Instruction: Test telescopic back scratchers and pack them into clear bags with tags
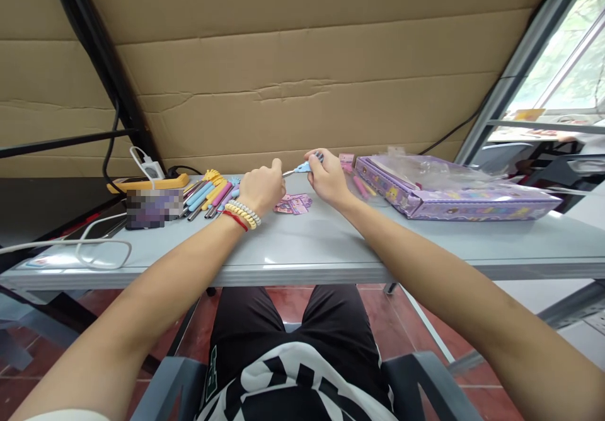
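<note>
both hands are at work above a light-grey flat-topped table (307,247); clock directions are taken from the implement, twelve being away from the person. the slim implement with a light-blue handle and a bare metal shaft (301,168) is between the two hands, raised above the tabletop and lying nearly level.

the left hand (263,188), at nine o'clock, is curled into a loose fist with the thumb raised, its fingers closed about the metal end. pale beaded bracelets (242,213) and a red cord (235,220) circle its wrist. the right hand (327,178), at three o'clock, is closed with bent fingers on the light-blue handle; a dark end protrudes above the fingers.

at six o'clock, small pink and purple printed cards (293,204) lie flat on the table. between eight and nine o'clock, beyond the left hand, is a pile of slim implements with blue, yellow, pink and purple handles (208,195). farther out in that direction are a yellow-orange flat case (149,183) and a white plug-shaped adapter (152,169). between three and four o'clock, a purple printed cardboard box (482,205) lies flat, with crumpled clear plastic (437,169) over its top.
</note>
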`<state>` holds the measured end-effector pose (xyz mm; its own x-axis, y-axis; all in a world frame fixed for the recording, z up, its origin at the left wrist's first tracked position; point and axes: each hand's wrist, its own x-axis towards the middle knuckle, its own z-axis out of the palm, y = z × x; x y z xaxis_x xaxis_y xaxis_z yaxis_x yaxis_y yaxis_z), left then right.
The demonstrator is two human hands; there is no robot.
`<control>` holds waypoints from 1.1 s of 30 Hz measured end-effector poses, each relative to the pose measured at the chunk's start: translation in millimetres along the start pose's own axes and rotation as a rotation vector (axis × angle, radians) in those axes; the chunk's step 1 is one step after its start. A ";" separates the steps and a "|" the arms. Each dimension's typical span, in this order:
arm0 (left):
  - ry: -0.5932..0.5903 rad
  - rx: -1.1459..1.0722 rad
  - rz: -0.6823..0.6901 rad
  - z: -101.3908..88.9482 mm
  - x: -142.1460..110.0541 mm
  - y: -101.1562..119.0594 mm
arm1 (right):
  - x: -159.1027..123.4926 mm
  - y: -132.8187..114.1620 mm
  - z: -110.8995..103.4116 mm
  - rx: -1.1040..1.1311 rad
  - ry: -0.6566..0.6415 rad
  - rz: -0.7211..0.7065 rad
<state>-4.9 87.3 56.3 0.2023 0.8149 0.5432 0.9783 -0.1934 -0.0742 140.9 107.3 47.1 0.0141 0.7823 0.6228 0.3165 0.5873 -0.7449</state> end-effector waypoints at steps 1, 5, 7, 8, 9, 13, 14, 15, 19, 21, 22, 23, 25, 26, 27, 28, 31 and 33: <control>0.004 -0.009 0.028 1.0 -0.3 -1.2 | -0.2 2.5 -1.4 -0.007 -0.012 0.002; 0.037 -0.069 0.203 7.5 -1.7 -6.1 | -1.3 16.6 -11.2 -0.127 -0.117 -0.059; 0.048 -0.067 0.255 11.6 -1.5 -8.9 | -0.6 23.5 -18.1 -0.230 -0.164 -0.113; 0.046 -0.058 0.268 13.6 -0.8 -10.7 | 0.3 26.5 -21.7 -0.277 -0.176 -0.128; 0.042 -0.049 0.278 15.5 0.1 -13.0 | 1.4 29.2 -25.2 -0.318 -0.185 -0.134; 0.035 -0.041 0.299 22.0 4.9 -24.6 | 5.8 38.0 -34.9 -0.395 -0.206 -0.104; 0.036 -0.040 0.295 23.2 5.9 -27.6 | 6.5 39.9 -36.2 -0.392 -0.220 -0.091; 0.035 -0.038 0.288 24.3 6.7 -30.4 | 7.0 41.6 -37.3 -0.383 -0.237 -0.077; 0.039 -0.028 0.268 27.6 9.0 -37.9 | 8.2 45.5 -40.5 -0.368 -0.269 -0.044; 0.055 -0.028 0.279 28.7 10.0 -38.7 | 8.8 45.6 -41.7 -0.413 -0.257 -0.055; 0.067 -0.028 0.287 29.1 10.5 -38.4 | 9.1 45.2 -42.1 -0.439 -0.253 -0.060; 0.078 -0.029 0.294 29.3 10.9 -37.8 | 9.3 44.7 -42.3 -0.463 -0.251 -0.062; 0.091 -0.034 0.304 29.7 11.3 -36.2 | 9.5 43.5 -42.2 -0.501 -0.265 -0.050; 0.092 -0.037 0.305 29.8 11.3 -35.3 | 9.5 42.9 -41.9 -0.518 -0.279 -0.043; 0.088 -0.039 0.306 30.0 11.2 -34.7 | 9.4 42.4 -41.5 -0.537 -0.294 -0.040; 0.079 -0.040 0.308 30.2 11.0 -34.2 | 9.4 42.0 -41.1 -0.554 -0.306 -0.043; 0.046 -0.031 0.317 30.9 10.6 -34.4 | 9.5 41.4 -39.9 -0.586 -0.349 -0.051; 0.025 -0.019 0.320 31.2 10.6 -35.2 | 9.6 41.0 -39.5 -0.597 -0.386 -0.032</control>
<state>-35.8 119.7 38.6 0.4982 0.6975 0.5151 0.8641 -0.4483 -0.2287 191.5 130.7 31.9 -0.3054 0.8493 0.4307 0.7785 0.4831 -0.4007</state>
